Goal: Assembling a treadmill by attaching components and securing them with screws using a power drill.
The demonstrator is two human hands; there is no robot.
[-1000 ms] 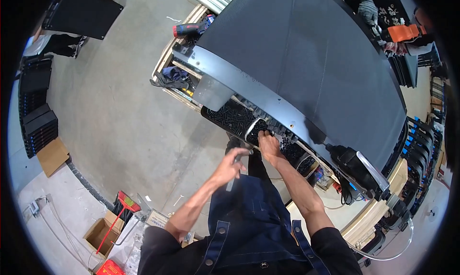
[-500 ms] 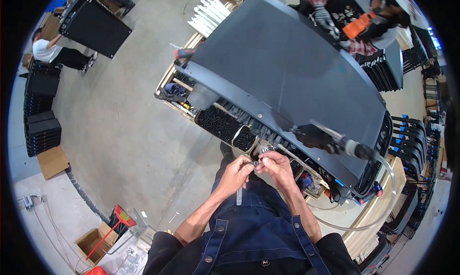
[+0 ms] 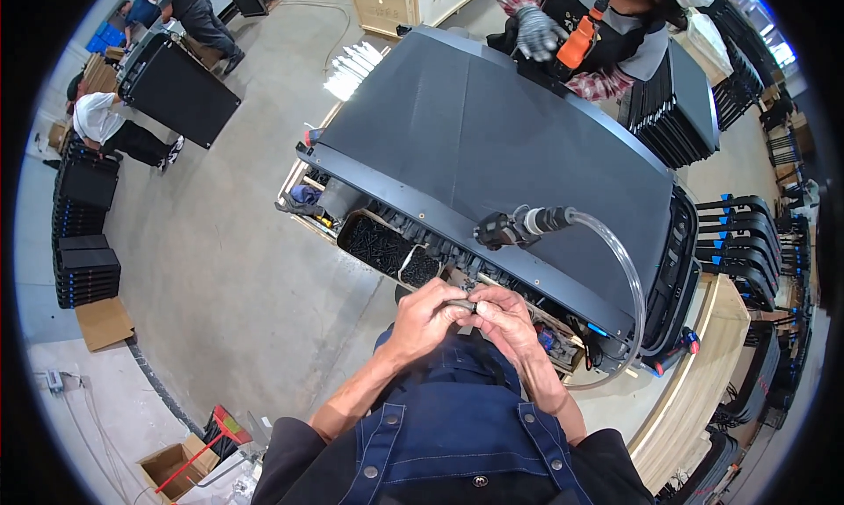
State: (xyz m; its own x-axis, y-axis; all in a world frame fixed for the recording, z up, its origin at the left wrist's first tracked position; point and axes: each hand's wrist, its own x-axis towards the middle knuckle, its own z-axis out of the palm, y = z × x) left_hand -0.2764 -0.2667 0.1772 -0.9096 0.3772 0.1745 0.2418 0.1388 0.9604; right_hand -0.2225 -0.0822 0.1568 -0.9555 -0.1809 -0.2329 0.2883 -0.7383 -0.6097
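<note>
Close together in front of my apron, my left hand (image 3: 420,323) and my right hand (image 3: 507,322) are both closed. A short, dark grey metal rod-like piece (image 3: 460,304) lies between them. My left fingers wrap its near part while my right thumb and fingers pinch its end; its exact kind is partly hidden. Just beyond my hands is the front rail of a large dark deck (image 3: 396,123), which looks like a treadmill deck. On it rests a black air tool (image 3: 503,231) with a clear hose (image 3: 626,268) curving down to the right.
Below the deck's front edge sit a bin of black screws (image 3: 380,247) and a smaller bin (image 3: 417,267). Across the deck, a co-worker's gloved hand (image 3: 538,35) is beside an orange power tool (image 3: 577,44). A wooden bench (image 3: 694,391) stands right; at far left, a person carries a black panel (image 3: 180,92).
The view has shifted. My right fingers are now on the piece's end, and a metal strip hanging below my left hand no longer shows. The co-worker's orange tool has tilted upright.
</note>
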